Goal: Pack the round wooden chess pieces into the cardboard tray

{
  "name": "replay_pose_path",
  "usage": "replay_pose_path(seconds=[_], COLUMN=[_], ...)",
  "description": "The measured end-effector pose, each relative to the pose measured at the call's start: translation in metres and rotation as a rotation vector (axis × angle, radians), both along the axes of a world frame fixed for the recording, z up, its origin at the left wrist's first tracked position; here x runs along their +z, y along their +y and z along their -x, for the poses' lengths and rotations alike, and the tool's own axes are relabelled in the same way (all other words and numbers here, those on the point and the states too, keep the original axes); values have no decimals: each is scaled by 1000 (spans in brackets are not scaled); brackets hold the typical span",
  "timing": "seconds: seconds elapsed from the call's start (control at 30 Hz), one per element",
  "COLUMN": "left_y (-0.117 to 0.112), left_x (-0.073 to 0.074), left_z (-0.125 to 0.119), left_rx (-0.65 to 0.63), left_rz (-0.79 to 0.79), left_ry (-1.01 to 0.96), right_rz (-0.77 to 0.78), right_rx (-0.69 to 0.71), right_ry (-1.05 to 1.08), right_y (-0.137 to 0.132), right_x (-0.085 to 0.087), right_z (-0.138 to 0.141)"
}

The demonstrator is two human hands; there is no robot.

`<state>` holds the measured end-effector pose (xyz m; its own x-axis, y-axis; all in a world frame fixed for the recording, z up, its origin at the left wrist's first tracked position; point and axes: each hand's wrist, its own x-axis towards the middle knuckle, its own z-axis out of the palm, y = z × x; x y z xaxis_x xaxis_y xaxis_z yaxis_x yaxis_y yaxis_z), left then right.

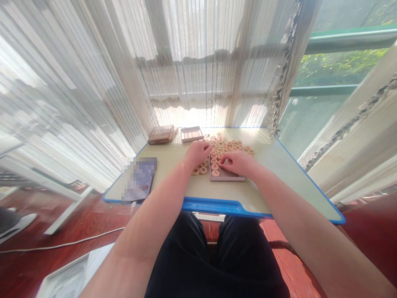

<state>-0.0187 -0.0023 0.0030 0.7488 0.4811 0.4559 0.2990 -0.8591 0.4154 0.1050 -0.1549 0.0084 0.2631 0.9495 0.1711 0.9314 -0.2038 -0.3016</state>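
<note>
Round pieces [215, 167] with red characters stand in a column along the left side of an open tray [228, 179], mid-tabletop [285, 174]. Right hand [226, 160] is over the tray, fingers bent down at the pieces; can't tell if one is pinched. It covers much of the tray's right part, so contents there are hidden. Left hand [206, 150] is curled at the near-left edge of a loose heap [231, 145], fingertips too small to read, so can't tell whether it grips anything. Heap spreads just beyond the tray, out to the right past the right hand; a few dark-lettered pieces [203, 170] lie just left of the tray, partly behind the left hand. Second tray [192, 140] sits near the far edge, left of the heap, with a brown box [161, 134] beside it at the far-left corner. Tablet [139, 180], partly pixelated, lies at the left edge near the left forearm, white cable [93, 236] running from there across the floor [102, 221]. Blue trough [214, 205] on the near edge, dark trousers [214, 265] below. Sheer curtain [198, 78] hangs behind the far edge; green railing [356, 38] outside at right.
</note>
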Motion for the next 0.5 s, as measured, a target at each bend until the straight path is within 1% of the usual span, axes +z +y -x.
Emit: replay_pose_path(seconds=[0.27,0.4,0.5], left_y=[-1,1,3], left_x=[1,-1,-1], left_z=[-1,0,0], left_rx=[-22,2,44], left_rz=[-12,0,-12], left_ry=[37,6,-28], right_rz=[-11,-52,-60], right_rx=[5,31,36], right_ry=[-8,13,20], right_y=[-1,-1,-1], right_x=[0,-1,-2], right_z=[0,-2,-3])
